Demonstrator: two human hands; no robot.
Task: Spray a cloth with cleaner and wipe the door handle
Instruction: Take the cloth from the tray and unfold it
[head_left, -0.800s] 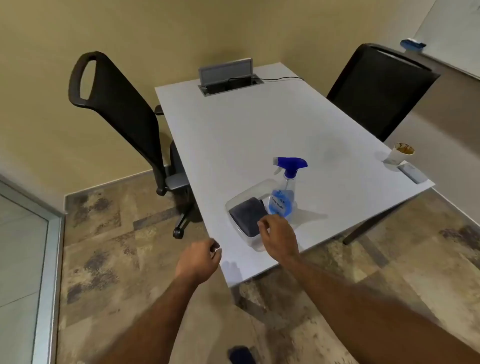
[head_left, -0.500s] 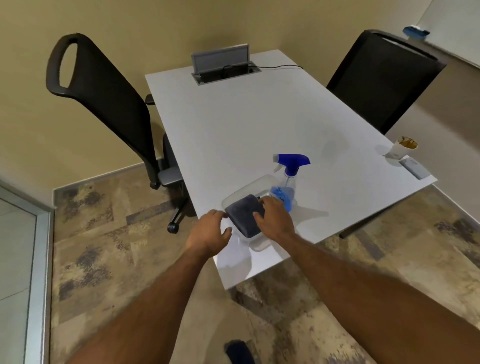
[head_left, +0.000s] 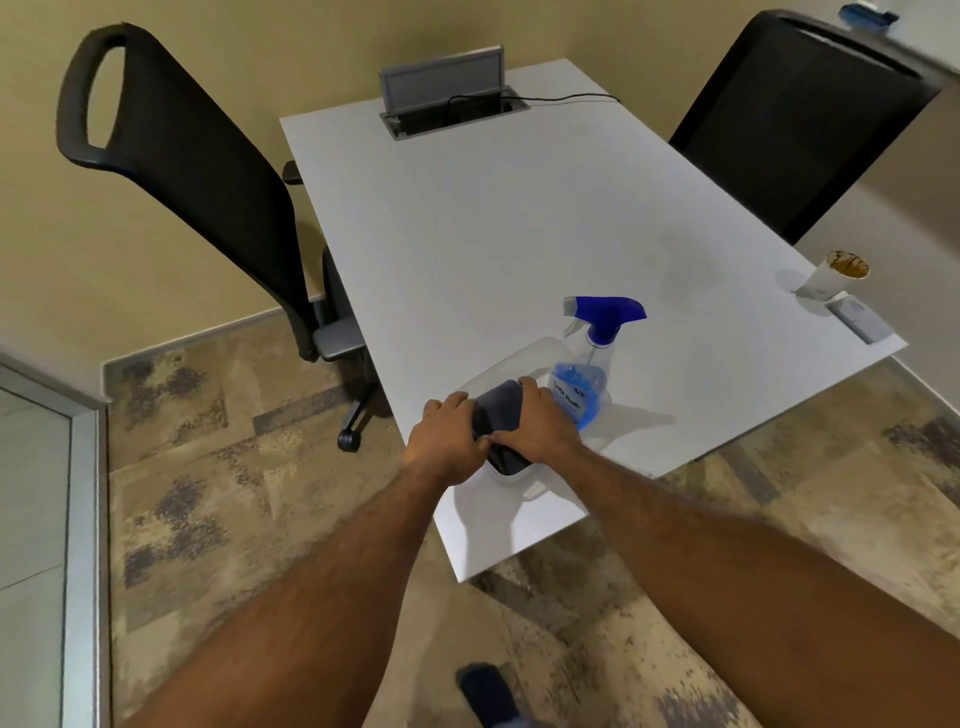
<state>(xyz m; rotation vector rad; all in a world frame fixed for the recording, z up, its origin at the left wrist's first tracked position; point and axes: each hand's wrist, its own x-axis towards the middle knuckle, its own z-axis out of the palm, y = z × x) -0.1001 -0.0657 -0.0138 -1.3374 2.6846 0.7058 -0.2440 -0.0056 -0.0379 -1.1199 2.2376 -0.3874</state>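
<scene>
A folded dark grey cloth (head_left: 501, 410) lies in a clear plastic tray (head_left: 511, 358) near the front corner of the white table (head_left: 493, 234). My left hand (head_left: 444, 441) grips the cloth's left side and my right hand (head_left: 540, 423) grips its right side, fingers curled over the edges. A spray bottle (head_left: 587, 374) with a blue trigger head and blue liquid stands upright at the tray's right end, just beyond my right hand. No door handle is in view.
Two black office chairs (head_left: 197, 171) (head_left: 795, 114) flank the table. A paper cup (head_left: 836, 275) and a small grey device (head_left: 857, 322) sit at the right edge. A cable box (head_left: 447, 98) is at the far end. A glass panel with metal frame (head_left: 78, 519) stands at the left.
Both hands moved forward from the table's near edge into the tray and closed around the cloth. The view moved closer to the table.
</scene>
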